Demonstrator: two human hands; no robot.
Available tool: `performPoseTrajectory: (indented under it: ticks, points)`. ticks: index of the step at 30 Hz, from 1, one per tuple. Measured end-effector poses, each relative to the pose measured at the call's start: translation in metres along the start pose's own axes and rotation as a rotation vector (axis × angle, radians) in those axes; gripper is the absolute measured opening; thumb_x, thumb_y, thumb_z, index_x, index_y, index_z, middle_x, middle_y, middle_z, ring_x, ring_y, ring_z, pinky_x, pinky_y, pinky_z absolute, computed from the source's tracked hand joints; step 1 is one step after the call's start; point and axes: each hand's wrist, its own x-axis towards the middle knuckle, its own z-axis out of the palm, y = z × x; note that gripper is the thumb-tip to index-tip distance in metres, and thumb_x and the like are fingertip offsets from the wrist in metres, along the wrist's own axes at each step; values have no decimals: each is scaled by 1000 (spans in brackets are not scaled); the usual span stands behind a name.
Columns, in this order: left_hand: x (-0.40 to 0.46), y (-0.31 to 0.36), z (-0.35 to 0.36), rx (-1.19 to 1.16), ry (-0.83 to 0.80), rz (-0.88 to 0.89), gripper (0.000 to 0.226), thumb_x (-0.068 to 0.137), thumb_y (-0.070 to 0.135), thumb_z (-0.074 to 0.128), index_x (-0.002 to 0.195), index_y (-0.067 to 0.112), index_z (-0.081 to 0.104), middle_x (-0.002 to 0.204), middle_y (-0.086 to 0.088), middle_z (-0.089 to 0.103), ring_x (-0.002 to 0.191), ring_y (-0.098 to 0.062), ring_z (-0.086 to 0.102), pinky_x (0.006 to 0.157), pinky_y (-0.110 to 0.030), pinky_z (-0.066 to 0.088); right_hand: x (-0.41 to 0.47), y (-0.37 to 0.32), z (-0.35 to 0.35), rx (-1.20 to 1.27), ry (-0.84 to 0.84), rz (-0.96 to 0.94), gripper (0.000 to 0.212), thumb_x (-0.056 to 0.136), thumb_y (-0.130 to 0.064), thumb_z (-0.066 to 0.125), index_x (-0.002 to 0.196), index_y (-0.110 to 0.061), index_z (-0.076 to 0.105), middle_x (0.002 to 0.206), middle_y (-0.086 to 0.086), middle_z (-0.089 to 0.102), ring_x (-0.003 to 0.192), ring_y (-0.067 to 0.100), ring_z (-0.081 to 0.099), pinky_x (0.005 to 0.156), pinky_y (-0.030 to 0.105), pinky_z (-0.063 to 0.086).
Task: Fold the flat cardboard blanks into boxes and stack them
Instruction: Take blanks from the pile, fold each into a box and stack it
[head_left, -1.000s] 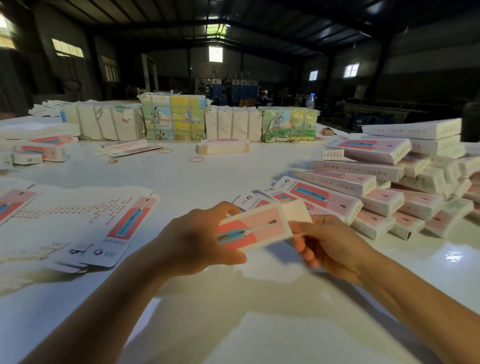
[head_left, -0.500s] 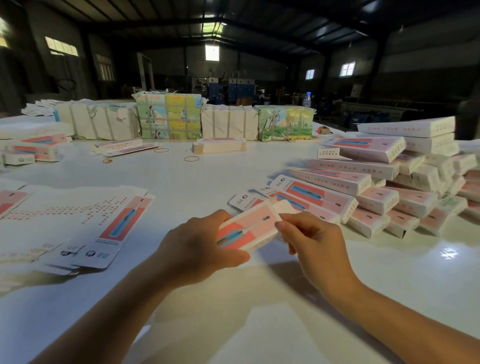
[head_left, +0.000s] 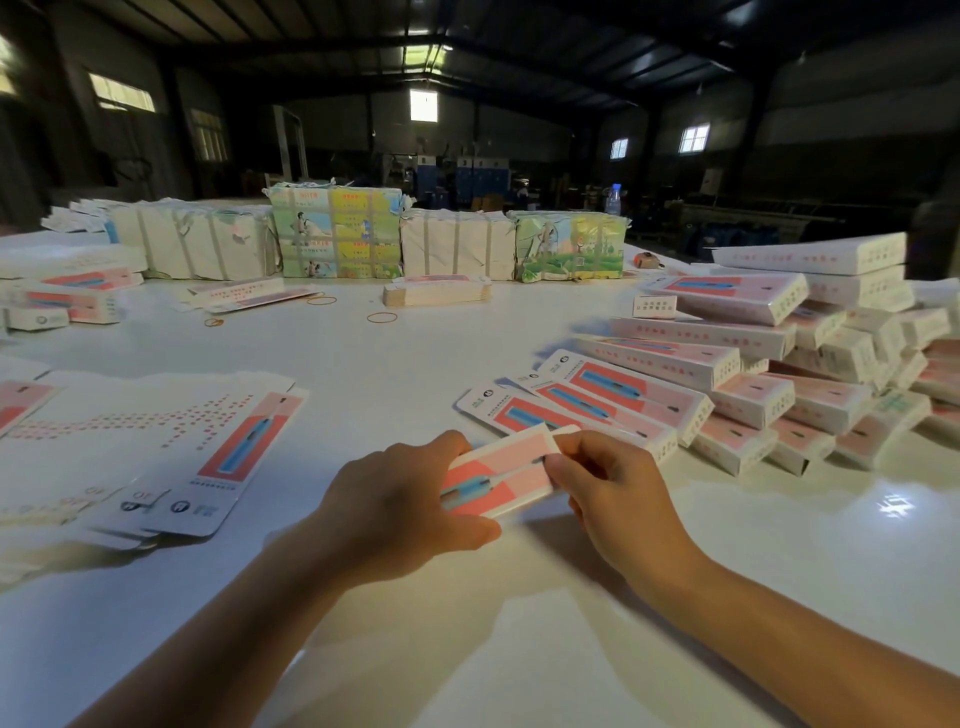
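I hold a pink and white box (head_left: 501, 475) with a blue toothbrush print just above the white table (head_left: 415, 364), near its front. My left hand (head_left: 400, 506) grips its left end, thumb underneath. My right hand (head_left: 608, 488) pinches the right end, fingers curled over the end flap. To the right rises a heap of folded boxes (head_left: 779, 374), several layers high. A fan of flat blanks (head_left: 156, 441) lies on the table to the left.
Wrapped bundles (head_left: 337, 239) of blanks line the far edge of the table. A small stack of blanks (head_left: 436, 291) and loose rubber bands (head_left: 382, 317) lie mid-table. More boxes (head_left: 62, 296) sit at the far left. A water bottle (head_left: 613, 199) stands at the back.
My right hand has moved in onto the box's right end and its fingers have curled over the white end flap, which now lies folded down. The box sits slightly lower and closer to the heap.
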Motion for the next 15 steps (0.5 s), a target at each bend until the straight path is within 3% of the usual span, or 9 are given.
performPoseTrajectory:
  ticks: [4, 6, 7, 8, 10, 11, 13, 14, 15]
  points:
    - [2, -2, 2, -1, 11, -4, 53, 79, 58, 60, 118, 28, 40, 127, 12, 55, 97, -15, 63, 84, -30, 54, 3, -2, 1, -78, -21, -28, 17, 91, -7, 57, 84, -13, 71, 61, -16, 62, 55, -4, 53, 51, 9, 39]
    - [2, -3, 2, -21, 31, -22, 54, 76, 62, 60, 116, 30, 41, 124, 12, 57, 95, -15, 63, 83, -31, 54, 5, -8, -1, -192, -2, -95, 12, 89, -11, 62, 88, -18, 71, 78, -12, 64, 66, -4, 55, 60, 8, 40]
    - [2, -3, 2, -34, 45, -31, 56, 73, 66, 57, 113, 31, 41, 122, 12, 58, 94, -14, 63, 82, -32, 54, 6, -12, -2, -285, 32, -141, 13, 87, -17, 66, 99, -20, 70, 92, -8, 61, 76, -5, 53, 67, 6, 39]
    - [3, -4, 2, -54, 62, -38, 57, 67, 68, 52, 111, 32, 42, 120, 13, 58, 93, -14, 63, 81, -32, 54, 9, -15, -6, -377, 73, -178, 32, 84, -23, 70, 115, -20, 63, 106, -6, 54, 88, -4, 50, 77, 7, 39]
    - [3, -6, 0, -107, 92, -45, 54, 61, 68, 46, 105, 36, 40, 117, 16, 57, 90, -13, 63, 77, -30, 55, 15, -23, -11, -412, 115, -161, 76, 77, -30, 76, 142, -25, 35, 124, -6, 38, 114, 7, 43, 98, 23, 39]
    - [3, -7, 0, -133, 106, -41, 52, 62, 68, 47, 103, 39, 39, 117, 18, 56, 88, -13, 63, 73, -27, 55, 19, -29, -11, -314, 120, -88, 90, 76, -27, 78, 147, -27, 23, 129, -4, 36, 118, 9, 46, 99, 30, 43]
    - [2, -9, 0, -182, 135, -27, 47, 68, 68, 55, 102, 42, 37, 116, 22, 53, 84, -10, 63, 66, -18, 53, 23, -37, -8, 144, 72, 130, 92, 77, -8, 77, 146, -29, 20, 128, 6, 49, 97, 8, 67, 76, 32, 57]
    - [2, -9, -1, -197, 144, -22, 44, 72, 65, 60, 102, 43, 36, 116, 22, 53, 82, -9, 62, 64, -15, 52, 24, -38, -5, 402, 20, 254, 80, 78, 0, 73, 141, -24, 30, 119, 11, 60, 84, 15, 71, 65, 33, 59]
    - [2, -9, -1, -201, 144, -20, 42, 74, 62, 62, 102, 44, 36, 117, 22, 53, 81, -7, 62, 63, -14, 51, 27, -39, -2, 595, -13, 367, 58, 79, 4, 69, 129, -13, 44, 107, 13, 68, 79, 20, 72, 64, 35, 60]
